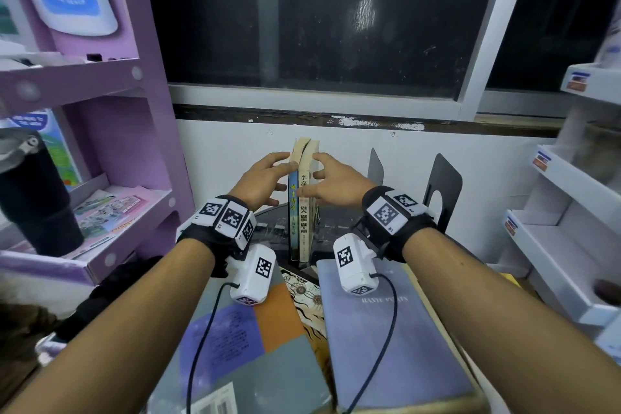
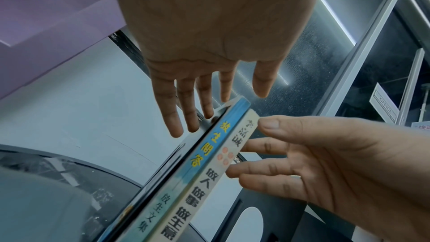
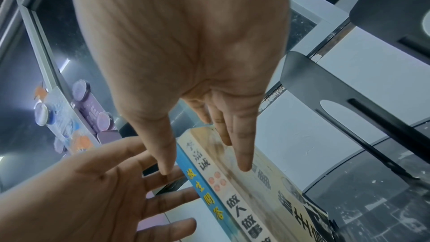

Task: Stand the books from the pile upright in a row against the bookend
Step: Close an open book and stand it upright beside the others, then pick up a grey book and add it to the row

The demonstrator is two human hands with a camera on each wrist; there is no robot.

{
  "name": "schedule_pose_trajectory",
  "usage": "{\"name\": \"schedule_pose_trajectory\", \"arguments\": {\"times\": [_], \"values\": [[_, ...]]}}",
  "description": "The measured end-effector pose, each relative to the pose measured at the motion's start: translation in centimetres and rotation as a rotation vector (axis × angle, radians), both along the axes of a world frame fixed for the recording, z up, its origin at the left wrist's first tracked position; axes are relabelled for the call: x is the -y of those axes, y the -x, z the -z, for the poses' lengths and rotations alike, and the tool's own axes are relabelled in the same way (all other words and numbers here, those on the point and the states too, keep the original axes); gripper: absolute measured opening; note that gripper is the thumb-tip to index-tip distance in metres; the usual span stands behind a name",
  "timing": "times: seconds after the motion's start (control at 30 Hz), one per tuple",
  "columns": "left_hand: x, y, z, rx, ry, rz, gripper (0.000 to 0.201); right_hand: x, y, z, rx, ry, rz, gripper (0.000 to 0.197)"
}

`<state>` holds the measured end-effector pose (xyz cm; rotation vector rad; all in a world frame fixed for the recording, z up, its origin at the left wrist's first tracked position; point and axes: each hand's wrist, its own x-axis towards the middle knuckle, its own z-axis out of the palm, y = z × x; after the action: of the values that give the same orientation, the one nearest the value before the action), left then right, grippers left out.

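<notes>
Two books stand upright on the glass table: a blue-spined book on the left and a cream-spined book on the right. My left hand lies with straight fingers along the blue book's left side, where a thin black plate stands. My right hand presses flat fingers on the cream book's cover, its thumb at the spine top. Two black bookends stand apart to the right. Near me lies the pile: a grey-purple-orange book, a lavender book and an illustrated book.
A purple display shelf with a black tumbler is on the left. White shelf trays are on the right. A white wall and a dark window close off the back.
</notes>
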<state>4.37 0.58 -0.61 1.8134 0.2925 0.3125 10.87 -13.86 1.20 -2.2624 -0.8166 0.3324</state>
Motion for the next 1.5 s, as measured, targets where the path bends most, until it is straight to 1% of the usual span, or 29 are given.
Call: {"name": "schedule_pose_trajectory", "arguments": {"times": [0.1,0.2,0.3,0.43,0.5,0.6,0.7,0.83,0.9,1.03,1.13,1.2,1.23,1.33,1.37,1.43,1.5], "values": [[-0.2,1.2,-0.2,-0.037,-0.049,-0.011,0.045,0.6,0.9,-0.4,0.046,0.028,0.011,0.091],[-0.4,2.7,-0.4,-0.076,-0.082,-0.025,0.044,1.2,1.9,-0.8,0.071,0.047,0.005,0.083],[-0.7,4.3,-0.7,-0.125,-0.116,-0.043,0.043,1.3,3.1,-0.9,0.055,0.083,-0.018,0.079],[-1.1,6.6,-0.8,-0.184,-0.165,-0.055,0.045,1.2,4.8,-0.7,0.054,0.138,-0.034,0.09],[-1.4,7.8,-0.5,-0.214,-0.18,-0.068,0.046,1.1,5.8,-0.5,0.054,0.157,-0.05,0.091],[-2.0,9.5,0.2,-0.282,-0.199,-0.08,0.046,0.9,7.5,-0.1,0.008,0.186,-0.089,0.088],[-2.7,11.0,1.2,-0.352,-0.236,-0.096,0.048,0.6,9.3,0.6,-0.011,0.255,-0.112,0.086],[-3.5,12.7,2.8,-0.458,-0.285,-0.111,0.049,-0.2,10.9,1.6,-0.014,0.344,-0.117,0.076],[-3.8,13.4,3.6,-0.492,-0.295,-0.113,0.048,-0.5,11.5,2.3,-0.016,0.366,-0.116,0.075],[-4.4,14.5,5.0,-0.489,-0.347,-0.132,0.04,-0.6,12.2,3.6,-0.04,0.401,-0.107,0.074],[-4.5,15.4,5.3,-0.534,-0.357,-0.135,0.031,-0.5,12.3,4.0,-0.025,0.454,-0.107,0.068],[-4.6,16.1,5.7,-0.566,-0.338,-0.158,0.028,-0.6,12.5,4.0,-0.012,0.464,-0.109,0.064],[-4.6,16.4,6.1,-0.577,-0.292,-0.162,0.028,-0.7,12.6,4.0,-0.005,0.474,-0.117,0.061],[-4.8,17.0,7.1,-0.612,-0.163,-0.151,0.042,-1.0,12.8,4.1,0.017,0.495,-0.13,0.04],[-4.8,17.1,7.3,-0.615,-0.127,-0.151,0.043,-1.0,12.8,4.1,0.024,0.497,-0.129,0.034],[-4.7,17.2,7.2,-0.61,-0.089,-0.155,0.039,-1.1,13.0,4.1,0.035,0.51,-0.125,0.032],[-4.6,17.2,6.9,-0.588,-0.067,-0.156,0.038,-1.2,13.1,4.0,0.055,0.531,-0.12,0.034]]}}
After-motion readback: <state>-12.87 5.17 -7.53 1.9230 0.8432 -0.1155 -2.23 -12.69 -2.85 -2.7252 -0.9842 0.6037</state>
